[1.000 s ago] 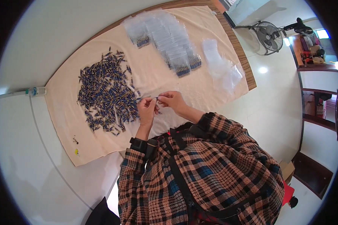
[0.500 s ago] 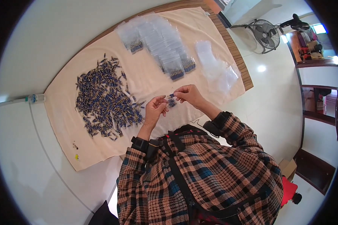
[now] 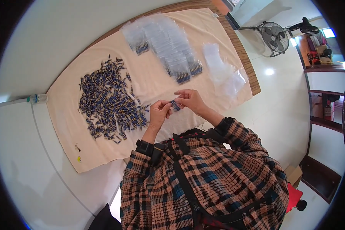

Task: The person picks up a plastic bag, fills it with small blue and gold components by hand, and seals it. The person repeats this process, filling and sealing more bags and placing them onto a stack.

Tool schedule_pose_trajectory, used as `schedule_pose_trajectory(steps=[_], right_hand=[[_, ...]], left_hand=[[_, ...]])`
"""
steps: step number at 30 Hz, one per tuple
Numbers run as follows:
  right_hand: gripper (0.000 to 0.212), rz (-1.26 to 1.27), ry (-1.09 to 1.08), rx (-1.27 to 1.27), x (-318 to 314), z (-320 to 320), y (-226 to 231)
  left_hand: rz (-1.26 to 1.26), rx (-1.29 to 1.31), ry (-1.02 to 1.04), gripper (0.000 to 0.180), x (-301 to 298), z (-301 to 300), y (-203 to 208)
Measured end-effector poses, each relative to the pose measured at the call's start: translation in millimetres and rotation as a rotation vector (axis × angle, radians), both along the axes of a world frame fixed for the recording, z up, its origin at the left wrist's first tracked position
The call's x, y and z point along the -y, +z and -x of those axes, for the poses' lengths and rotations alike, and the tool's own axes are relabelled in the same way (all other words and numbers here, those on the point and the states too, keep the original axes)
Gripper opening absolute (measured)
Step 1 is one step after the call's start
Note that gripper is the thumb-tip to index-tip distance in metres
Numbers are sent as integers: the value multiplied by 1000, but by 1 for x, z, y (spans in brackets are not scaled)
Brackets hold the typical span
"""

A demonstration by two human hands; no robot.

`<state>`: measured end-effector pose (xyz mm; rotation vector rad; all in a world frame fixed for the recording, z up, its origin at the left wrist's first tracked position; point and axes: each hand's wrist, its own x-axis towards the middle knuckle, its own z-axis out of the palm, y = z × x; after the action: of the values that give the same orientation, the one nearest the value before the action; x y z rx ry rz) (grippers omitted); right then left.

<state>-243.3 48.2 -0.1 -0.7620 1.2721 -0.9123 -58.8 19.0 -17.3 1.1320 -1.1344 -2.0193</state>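
Observation:
A short row of small blue-and-gold cylindrical pieces [image 3: 175,105], like metal plugs, sits between my two hands near the table's front edge. My left hand [image 3: 159,114] is closed, with thumb and fingertips pinching the left end of the row. From the other side my right hand [image 3: 192,102] grips it between thumb and fingers, its index finger stretched out above. The fingers partly cover the row, and I cannot tell whether a clear bag surrounds it. To the left of my hands spreads a big loose heap of the same blue-and-gold pieces [image 3: 109,99].
Beyond my hands lie overlapping clear bags [image 3: 165,42] with rows of pieces at their ends. Flat clear bags [image 3: 218,63] rest at the right. A cream cloth [image 3: 92,155] covers the table. A bottle [image 3: 38,99] lies at its left edge; a fan [image 3: 273,38] stands beyond.
My right hand's fingertips have come down onto the row of pieces, closer to my left hand. The single piece it pinched above the row no longer shows apart. The view has shifted slightly.

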Motion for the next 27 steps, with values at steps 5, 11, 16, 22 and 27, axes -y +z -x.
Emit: schedule_pose_trajectory(steps=[5,11,16,22,27], right_hand=[[20,-39,-166,173,-9,-22,-18],[21,-27,-245,198,-6,-30,-18],[14,154,-173,-101,-1,-6,-1],[13,112,108,-166,-8,-19,-3],[13,-15,92,-42,-12,-18,0]], left_hand=[[-75,-75,209,12,-4,6,-3],[-67,-63,268,10,-5,4,-1],[65,135,136,10,0,-14,2],[40,242,-67,12,-2,-15,12],[-33,132,-25,12,-5,-15,14]])
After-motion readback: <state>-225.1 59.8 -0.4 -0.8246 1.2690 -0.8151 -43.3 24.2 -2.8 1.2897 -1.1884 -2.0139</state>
